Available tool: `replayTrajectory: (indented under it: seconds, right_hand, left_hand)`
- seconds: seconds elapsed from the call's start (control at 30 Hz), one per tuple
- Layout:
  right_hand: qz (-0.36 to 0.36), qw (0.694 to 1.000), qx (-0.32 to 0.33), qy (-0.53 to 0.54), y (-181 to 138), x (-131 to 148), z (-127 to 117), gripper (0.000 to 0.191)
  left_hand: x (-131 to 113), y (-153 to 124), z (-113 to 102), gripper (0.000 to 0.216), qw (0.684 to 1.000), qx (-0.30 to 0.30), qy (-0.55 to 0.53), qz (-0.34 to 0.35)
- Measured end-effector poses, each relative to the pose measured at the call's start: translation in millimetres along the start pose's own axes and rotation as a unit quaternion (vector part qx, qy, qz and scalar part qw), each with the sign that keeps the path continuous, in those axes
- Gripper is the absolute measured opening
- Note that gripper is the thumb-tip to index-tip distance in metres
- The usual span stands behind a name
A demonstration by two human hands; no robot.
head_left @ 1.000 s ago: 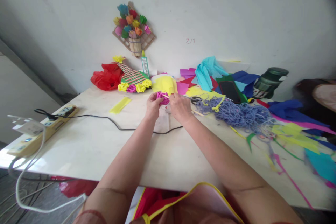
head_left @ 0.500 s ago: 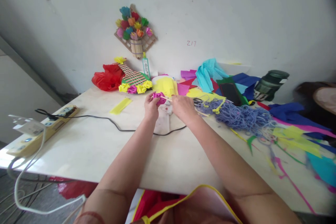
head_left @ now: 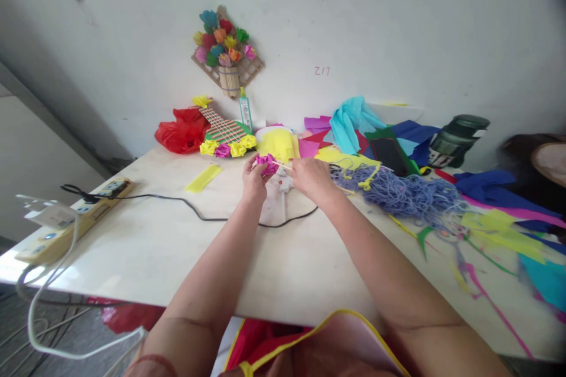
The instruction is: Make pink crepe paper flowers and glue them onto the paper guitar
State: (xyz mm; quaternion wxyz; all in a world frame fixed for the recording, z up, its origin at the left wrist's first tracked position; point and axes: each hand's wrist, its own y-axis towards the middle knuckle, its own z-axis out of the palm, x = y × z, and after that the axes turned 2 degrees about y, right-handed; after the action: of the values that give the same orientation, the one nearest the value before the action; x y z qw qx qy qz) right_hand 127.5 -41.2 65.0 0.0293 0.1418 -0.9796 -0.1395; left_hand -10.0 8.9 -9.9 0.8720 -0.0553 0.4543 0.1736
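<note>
My left hand (head_left: 255, 178) pinches a magenta crepe-paper flower (head_left: 267, 164) above the middle of the table. A thin pale stick (head_left: 282, 165) runs from the flower to my right hand (head_left: 312, 177), whose fingers are closed around it. The stick's tip touches the flower's petals. Beneath the hands, a small whitish object (head_left: 283, 181) is partly covered. Just behind lies yellow crepe paper (head_left: 278, 144). To the left stands a decorated piece with striped sticks (head_left: 222, 128), edged with yellow and magenta paper flowers.
A power strip (head_left: 75, 221) with a white charger sits at the left edge, its black cable (head_left: 194, 210) crossing the table. Tangled blue-violet yarn (head_left: 407, 197), a dark phone (head_left: 388, 156), a green bottle (head_left: 458, 140) and paper scraps lie right. A yellow strip (head_left: 203, 178) lies left.
My right hand has shifted slightly to the right with the stick. My left hand keeps the flower in nearly the same spot.
</note>
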Motion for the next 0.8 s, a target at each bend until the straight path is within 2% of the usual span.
replayTrajectory:
  seconds: [0.2, 0.8]
  right_hand:
    - [-0.017, 1.0, -0.002, -0.002, 0.4, 0.9, 3.1, 0.025]
    - [0.01, 1.0, -0.002, -0.003, -0.9, 5.3, 0.4, 0.025]
  left_hand:
    - [1.3, -2.2, 0.2, 0.049, 0.999, 0.026, 0.013, 0.018]
    - [2.1, -6.7, 5.3, 0.042, 0.999, 0.026, 0.016, 0.041]
